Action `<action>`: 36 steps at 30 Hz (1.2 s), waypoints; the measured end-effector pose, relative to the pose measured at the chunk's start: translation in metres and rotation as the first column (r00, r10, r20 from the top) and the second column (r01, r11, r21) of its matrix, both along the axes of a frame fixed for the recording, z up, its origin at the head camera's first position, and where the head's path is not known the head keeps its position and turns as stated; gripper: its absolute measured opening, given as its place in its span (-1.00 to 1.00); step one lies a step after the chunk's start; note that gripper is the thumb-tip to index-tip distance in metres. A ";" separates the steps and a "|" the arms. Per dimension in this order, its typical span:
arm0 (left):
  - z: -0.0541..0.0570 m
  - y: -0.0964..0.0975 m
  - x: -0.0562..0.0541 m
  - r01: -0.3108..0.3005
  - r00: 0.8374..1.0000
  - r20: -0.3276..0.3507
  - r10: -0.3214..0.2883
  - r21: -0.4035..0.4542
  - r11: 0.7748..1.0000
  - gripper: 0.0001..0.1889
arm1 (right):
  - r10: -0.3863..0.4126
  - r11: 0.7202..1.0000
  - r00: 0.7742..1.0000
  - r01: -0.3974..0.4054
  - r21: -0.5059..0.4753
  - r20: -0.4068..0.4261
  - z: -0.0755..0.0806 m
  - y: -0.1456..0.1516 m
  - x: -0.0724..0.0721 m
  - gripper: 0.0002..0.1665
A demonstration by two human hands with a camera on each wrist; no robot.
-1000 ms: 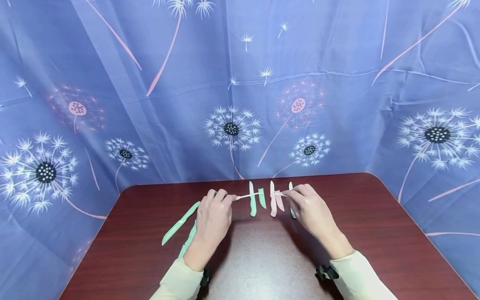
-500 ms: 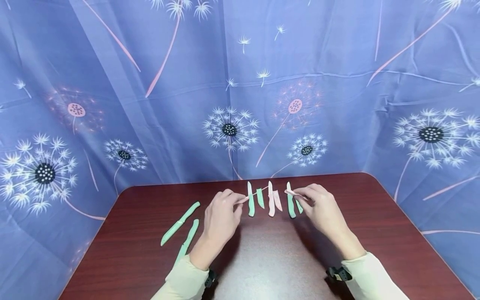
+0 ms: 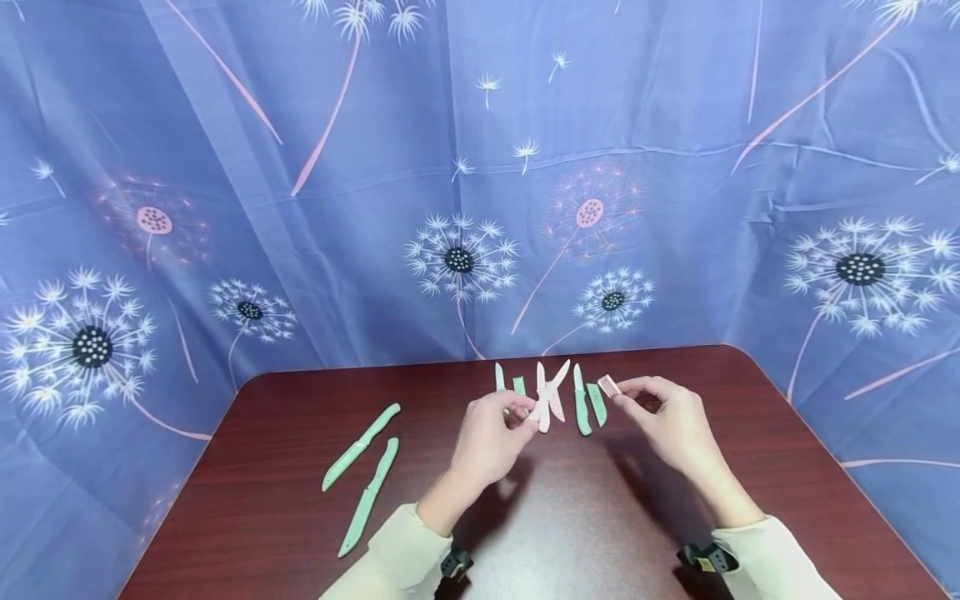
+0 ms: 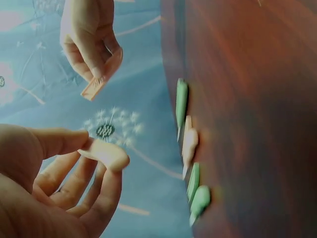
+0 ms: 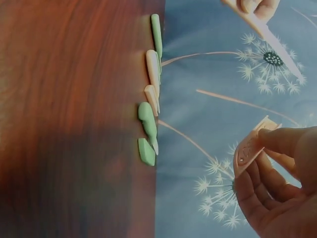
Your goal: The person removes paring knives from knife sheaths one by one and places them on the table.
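My left hand (image 3: 487,437) pinches the handle of a pink-handled knife (image 4: 106,154) between thumb and fingers. Its pale blade (image 5: 282,49) is bare and, in the head view, slants up and right across another pink knife (image 3: 541,379) on the table. To the right, my right hand (image 3: 675,421) holds a pink knife sheath (image 5: 249,149) between thumb and fingers, its open end toward the left hand. Sheath and held knife are apart. Below the hands, a pink sheath (image 3: 557,407) lies beside the pink knife, and a green knife (image 3: 582,410) beside a green sheath (image 3: 597,406).
Another green knife (image 3: 499,375) and green sheath (image 3: 519,385) lie partly hidden behind the left hand. Two sheathed green knives (image 3: 362,447) lie at the table's left. A blue dandelion-print curtain (image 3: 337,250) hangs behind the brown table (image 3: 285,425).
Both hands have moved right, the left one farther. The held knife has turned from pointing right to pointing up and right. The sheath in the right hand has tilted with its open end upward.
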State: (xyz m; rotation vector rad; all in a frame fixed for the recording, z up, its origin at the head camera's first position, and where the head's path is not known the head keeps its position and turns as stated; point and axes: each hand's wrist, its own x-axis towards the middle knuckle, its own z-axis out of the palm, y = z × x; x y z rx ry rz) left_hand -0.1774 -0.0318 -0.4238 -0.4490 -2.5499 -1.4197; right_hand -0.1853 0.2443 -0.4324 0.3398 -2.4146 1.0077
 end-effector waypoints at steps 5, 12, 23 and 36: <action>-0.008 0.016 -0.001 0.043 0.991 0.125 -0.051 0.066 0.997 -0.81 | -0.007 0.999 0.992 0.012 -0.042 0.127 -0.003 0.005 0.002 -0.87; -0.021 0.039 -0.001 0.053 0.939 0.318 -0.134 0.249 0.967 -0.83 | -0.026 0.998 0.976 0.036 -0.042 0.218 -0.007 0.011 0.002 -0.83; -0.034 0.066 0.007 -0.030 0.844 0.498 -0.197 0.411 0.911 -0.82 | -0.012 0.999 0.929 0.028 -0.037 0.371 -0.021 0.015 0.002 -0.80; -0.040 0.090 0.012 -0.095 0.794 0.569 -0.215 0.465 0.880 -0.75 | 0.031 0.998 0.848 0.006 -0.069 0.530 -0.028 0.016 0.006 -0.71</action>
